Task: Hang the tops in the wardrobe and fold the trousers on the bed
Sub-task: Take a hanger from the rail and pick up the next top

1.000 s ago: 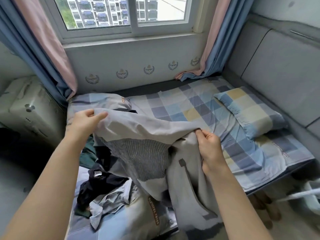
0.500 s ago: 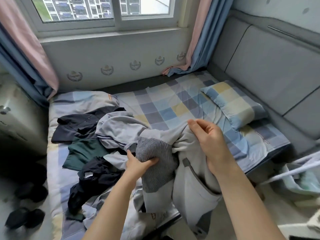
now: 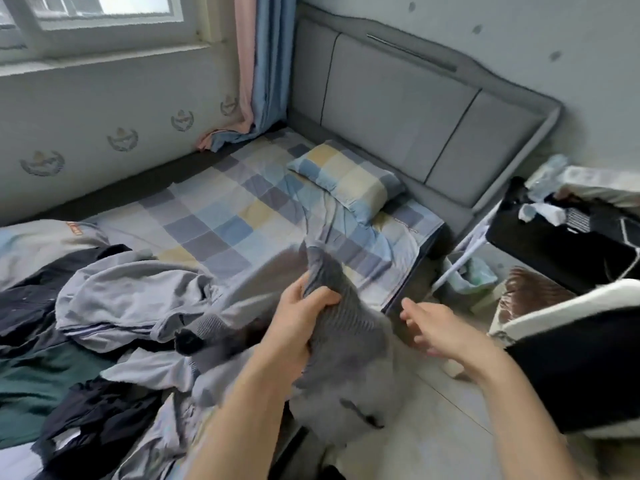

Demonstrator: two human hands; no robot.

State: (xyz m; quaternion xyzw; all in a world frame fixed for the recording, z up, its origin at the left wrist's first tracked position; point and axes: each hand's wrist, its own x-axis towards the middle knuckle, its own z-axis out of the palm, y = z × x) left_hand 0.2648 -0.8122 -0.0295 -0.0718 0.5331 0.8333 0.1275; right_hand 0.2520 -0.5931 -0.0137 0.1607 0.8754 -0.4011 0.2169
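A grey garment (image 3: 349, 372) with a ribbed waistband hangs off the bed's near edge. My left hand (image 3: 301, 313) is shut on that ribbed band and holds it up. To the right of the cloth, my right hand (image 3: 440, 329) is free of it, fingers spread. A pile of clothes lies on the left of the bed (image 3: 221, 216): a light grey top (image 3: 135, 299), dark navy pieces (image 3: 90, 424) and a dark green garment (image 3: 38, 382). No wardrobe is in view.
A checked pillow (image 3: 346, 181) lies by the grey padded headboard (image 3: 408, 109). Right of the bed stand a black bin (image 3: 568, 244) with odds and ends and a black-and-white chair edge (image 3: 581, 355). Pink and blue curtains (image 3: 259, 71) hang at the window corner.
My right hand has let go of the grey garment and moved right. My left hand has lifted the ribbed band higher. The view has swung to the right, toward the headboard.
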